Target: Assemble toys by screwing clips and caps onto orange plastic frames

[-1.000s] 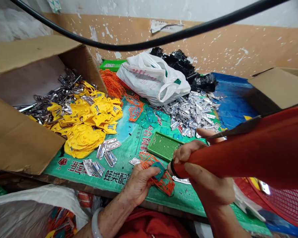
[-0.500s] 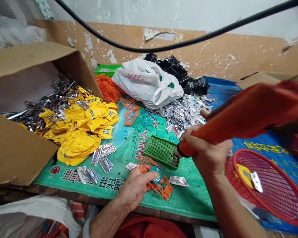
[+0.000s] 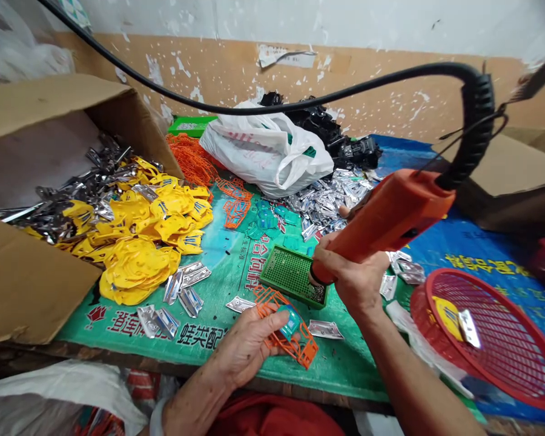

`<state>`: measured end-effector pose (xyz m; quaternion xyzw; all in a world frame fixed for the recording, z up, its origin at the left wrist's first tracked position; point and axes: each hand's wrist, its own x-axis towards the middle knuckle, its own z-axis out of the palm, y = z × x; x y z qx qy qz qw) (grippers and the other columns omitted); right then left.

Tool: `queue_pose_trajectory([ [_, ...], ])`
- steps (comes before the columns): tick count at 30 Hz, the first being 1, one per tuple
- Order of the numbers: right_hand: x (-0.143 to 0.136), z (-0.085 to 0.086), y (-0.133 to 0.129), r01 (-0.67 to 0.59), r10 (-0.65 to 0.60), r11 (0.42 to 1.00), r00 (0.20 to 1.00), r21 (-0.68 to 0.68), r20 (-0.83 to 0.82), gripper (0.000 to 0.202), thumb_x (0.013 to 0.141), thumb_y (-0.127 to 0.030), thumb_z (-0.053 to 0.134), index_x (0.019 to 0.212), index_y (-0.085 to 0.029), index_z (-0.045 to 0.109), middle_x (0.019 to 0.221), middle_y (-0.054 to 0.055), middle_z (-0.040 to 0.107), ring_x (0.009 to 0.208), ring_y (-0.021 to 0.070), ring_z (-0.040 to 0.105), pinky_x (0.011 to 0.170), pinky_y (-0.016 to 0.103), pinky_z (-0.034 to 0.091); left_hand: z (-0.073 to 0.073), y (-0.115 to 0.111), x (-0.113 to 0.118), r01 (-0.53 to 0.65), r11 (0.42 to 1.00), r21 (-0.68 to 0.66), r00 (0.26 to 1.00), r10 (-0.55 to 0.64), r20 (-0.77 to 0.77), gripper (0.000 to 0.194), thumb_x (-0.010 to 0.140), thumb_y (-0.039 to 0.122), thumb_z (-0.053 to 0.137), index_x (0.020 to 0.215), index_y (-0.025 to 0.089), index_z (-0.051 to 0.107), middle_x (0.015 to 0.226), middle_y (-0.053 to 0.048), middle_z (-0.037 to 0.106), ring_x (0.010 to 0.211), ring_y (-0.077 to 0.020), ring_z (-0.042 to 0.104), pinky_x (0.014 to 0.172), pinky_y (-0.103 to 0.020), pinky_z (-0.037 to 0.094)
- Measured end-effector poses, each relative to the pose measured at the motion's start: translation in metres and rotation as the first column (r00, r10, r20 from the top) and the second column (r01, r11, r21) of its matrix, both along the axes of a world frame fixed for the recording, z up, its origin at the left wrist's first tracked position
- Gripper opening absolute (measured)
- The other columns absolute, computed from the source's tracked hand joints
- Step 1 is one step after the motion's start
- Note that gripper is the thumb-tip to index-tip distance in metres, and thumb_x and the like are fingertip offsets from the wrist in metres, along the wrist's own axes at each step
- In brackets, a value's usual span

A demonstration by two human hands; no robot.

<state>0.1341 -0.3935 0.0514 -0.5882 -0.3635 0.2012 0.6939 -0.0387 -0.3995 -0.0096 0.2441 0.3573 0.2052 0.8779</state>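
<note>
Yellow parts [image 3: 138, 263] heaped by open carton. Left hand [image 3: 247, 342] clamps orange frame [image 3: 306, 348] and teal piece [image 3: 291, 323], thumb on top, above green mat. Green tray [image 3: 284, 272] behind. Right hand [image 3: 356, 275] wrapped round orange power tool [image 3: 381, 215], tip at tray's right end. Red basket [image 3: 504, 339] far right.

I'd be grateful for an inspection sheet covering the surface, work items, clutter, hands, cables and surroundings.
Surface: green printed sheet; blue sheet at right.
Work items: orange frame, teal piece, orange power tool, its nose at the green tray.
Clutter: loose yellow pieces, silver plates, black parts; white bag.
Hands: left hand holds frame and teal piece; right hand grips tool.
Cables: black cable arches from the tool's rear.
Surroundings: wall with flaking paint; cardboard boxes at left and right.
</note>
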Motion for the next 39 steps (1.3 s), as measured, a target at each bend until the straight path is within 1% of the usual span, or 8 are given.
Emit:
queue_pose_trajectory([
  [6, 0.0, -0.005, 0.0, 0.024, -0.024, 1.0, 0.999, -0.009, 0.021, 0.014, 0.052, -0.016, 0.075, 0.055, -0.019, 0.062, 0.052, -0.004, 0.059, 0.048, 0.0124, 0.052, 0.045, 0.028, 0.046, -0.002, 0.0, 0.0, -0.003, 1.0, -0.012, 1.0, 0.003, 0.002, 0.031, 0.068, 0.03, 0.08, 0.086, 0.013, 0.061, 0.079, -0.004, 0.066, 0.066, -0.0161, 0.064, 0.064, -0.033, 0.055],
  [13, 0.001, -0.008, 0.001, 0.002, -0.002, 1.0, 0.999, 0.001, 0.038, 0.012, 0.054, -0.017, 0.075, 0.056, -0.019, 0.063, 0.053, -0.004, 0.058, 0.049, 0.0129, 0.052, 0.048, 0.029, 0.048, 0.0, 0.0, 0.0, -0.005, 1.0, 0.015, 1.0, 0.005, 0.004, 0.027, 0.073, 0.029, 0.077, 0.089, 0.012, 0.062, 0.08, -0.006, 0.068, 0.067, -0.017, 0.064, 0.064, -0.034, 0.056],
  [18, 0.0, -0.008, 0.001, 0.031, -0.031, 1.0, 0.998, -0.005, 0.045, 0.012, 0.053, -0.017, 0.074, 0.054, -0.018, 0.062, 0.054, -0.003, 0.058, 0.052, 0.0133, 0.054, 0.051, 0.03, 0.048, 0.002, 0.0, 0.001, -0.022, 1.0, 0.007, 1.0, 0.022, 0.0, 0.03, 0.07, 0.03, 0.079, 0.087, 0.012, 0.063, 0.079, -0.006, 0.068, 0.066, -0.0176, 0.065, 0.063, -0.034, 0.055],
  [22, -0.002, -0.007, 0.0, 0.032, -0.031, 0.999, 0.999, -0.025, 0.015, 0.014, 0.053, -0.018, 0.075, 0.059, -0.018, 0.062, 0.056, -0.004, 0.059, 0.05, 0.0119, 0.051, 0.048, 0.029, 0.046, 0.003, -0.001, 0.001, -0.067, 0.997, -0.027, 0.998, 0.068, 0.007, 0.028, 0.068, 0.03, 0.08, 0.082, 0.013, 0.063, 0.079, -0.004, 0.068, 0.065, -0.018, 0.066, 0.064, -0.035, 0.056],
  [27, -0.002, -0.006, 0.0, 0.034, -0.034, 0.999, 0.999, 0.011, 0.015, 0.015, 0.053, -0.019, 0.075, 0.064, -0.018, 0.064, 0.058, -0.004, 0.061, 0.05, 0.0117, 0.052, 0.05, 0.03, 0.048, 0.001, -0.001, 0.0, -0.114, 0.992, -0.048, 0.993, 0.116, 0.023, 0.023, 0.069, 0.022, 0.077, 0.087, 0.014, 0.064, 0.08, -0.004, 0.069, 0.068, -0.0194, 0.067, 0.067, -0.037, 0.056],
  [33, -0.001, -0.007, 0.001, 0.059, -0.059, 0.998, 0.998, 0.006, 0.011, 0.012, 0.053, -0.018, 0.075, 0.056, -0.018, 0.064, 0.054, -0.004, 0.06, 0.049, 0.0123, 0.053, 0.049, 0.029, 0.047, -0.001, -0.001, 0.0, -0.131, 0.991, -0.036, 0.991, 0.132, 0.031, 0.021, 0.07, 0.022, 0.077, 0.085, 0.012, 0.066, 0.079, -0.005, 0.068, 0.07, -0.0184, 0.067, 0.072, -0.037, 0.055],
  [36, 0.003, -0.002, -0.001, 0.037, -0.035, 0.997, 0.999, 0.064, -0.031, 0.014, 0.053, -0.018, 0.077, 0.058, -0.019, 0.063, 0.057, -0.003, 0.061, 0.051, 0.0133, 0.055, 0.052, 0.031, 0.048, -0.002, -0.001, 0.0, -0.144, 0.989, -0.039, 0.989, 0.146, 0.038, 0.023, 0.069, 0.024, 0.079, 0.083, 0.012, 0.065, 0.079, -0.005, 0.068, 0.07, -0.0182, 0.067, 0.072, -0.036, 0.055],
  [39, 0.002, 0.012, -0.01, -0.005, 0.019, 0.989, 0.996, 0.15, -0.091, 0.015, 0.057, -0.016, 0.076, 0.061, -0.019, 0.063, 0.062, -0.003, 0.062, 0.053, 0.014, 0.057, 0.055, 0.033, 0.049, -0.003, -0.001, 0.0, -0.149, 0.988, -0.046, 0.986, 0.151, 0.064, 0.024, 0.068, 0.026, 0.08, 0.081, 0.012, 0.066, 0.08, -0.005, 0.069, 0.07, -0.0193, 0.068, 0.071, -0.037, 0.056],
])
